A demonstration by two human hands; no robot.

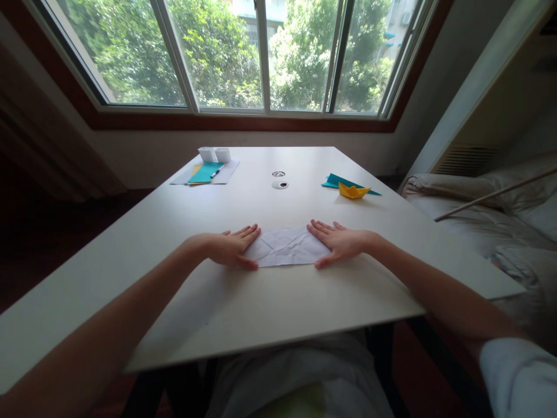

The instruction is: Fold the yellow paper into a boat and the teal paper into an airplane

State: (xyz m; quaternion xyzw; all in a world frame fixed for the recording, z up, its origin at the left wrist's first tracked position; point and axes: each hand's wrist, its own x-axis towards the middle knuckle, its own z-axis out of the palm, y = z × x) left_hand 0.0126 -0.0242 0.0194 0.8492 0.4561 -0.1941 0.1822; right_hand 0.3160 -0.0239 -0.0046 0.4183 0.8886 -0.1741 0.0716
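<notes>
Pressing flat and open, both hands (285,245) pin the creased white paper (285,248) at its ends.

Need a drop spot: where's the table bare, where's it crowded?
Bare: near edge below the white paper, and the left side of the table. Crowded: both hands on the paper; stationery pile far left; yellow paper boat far right.

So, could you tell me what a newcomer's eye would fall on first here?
Probably the two hands, the left hand and the right hand, pressed flat on either end of a creased white paper at the near middle of the white table. Next, the yellow folded paper boat at the far right, resting on a teal sheet.
</notes>
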